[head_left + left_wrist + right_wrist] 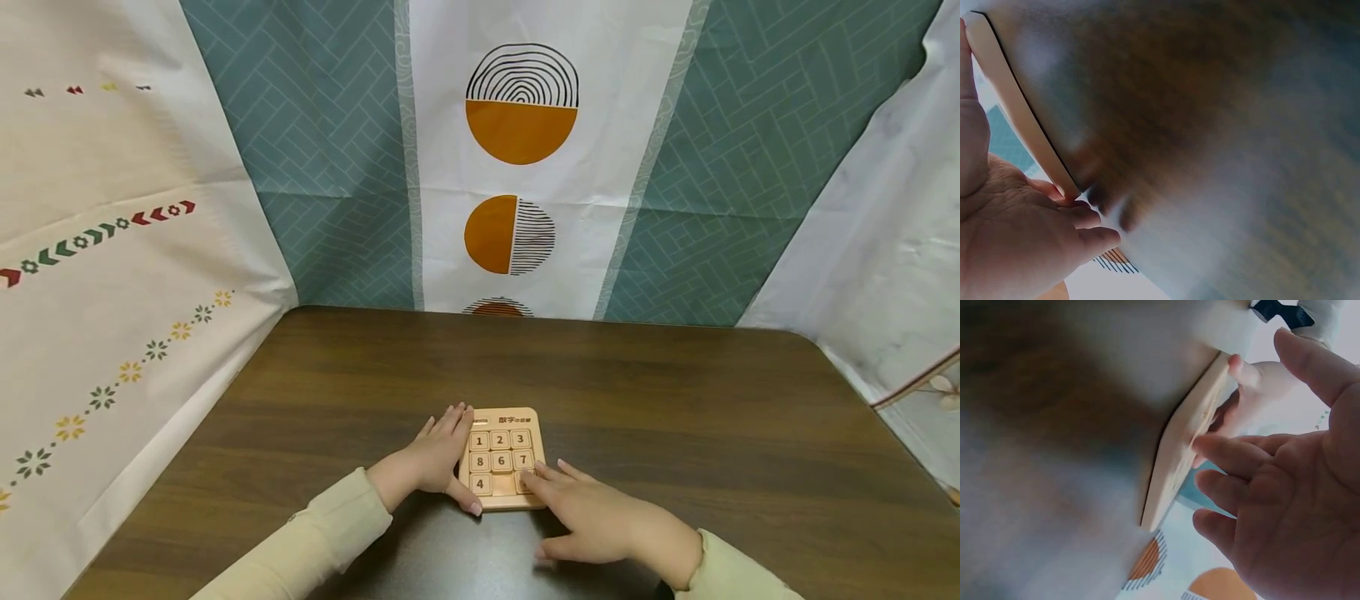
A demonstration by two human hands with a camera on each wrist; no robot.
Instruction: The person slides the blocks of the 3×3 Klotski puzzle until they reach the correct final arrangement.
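Observation:
A light wooden number slide puzzle (504,503) lies flat on the table, its rows reading 1 2 3, then 8 6 7, then 4, a gap and a partly covered tile (519,488). My left hand (435,460) holds the puzzle's left side, thumb at the near corner and fingers along the far part; the left wrist view shows them spanning the puzzle's edge (1025,122). From the right, my right hand (592,518) reaches over with a fingertip on the lower right tile, hiding its number. Its other fingers are loosely extended, the thumb spread away in the right wrist view.
The dark wood-grain table (360,375) stretches around the puzzle on all sides. A teal and white patterned curtain (337,167) hangs behind its far edge. Pale cloths (112,333) with printed motifs hang along the sides.

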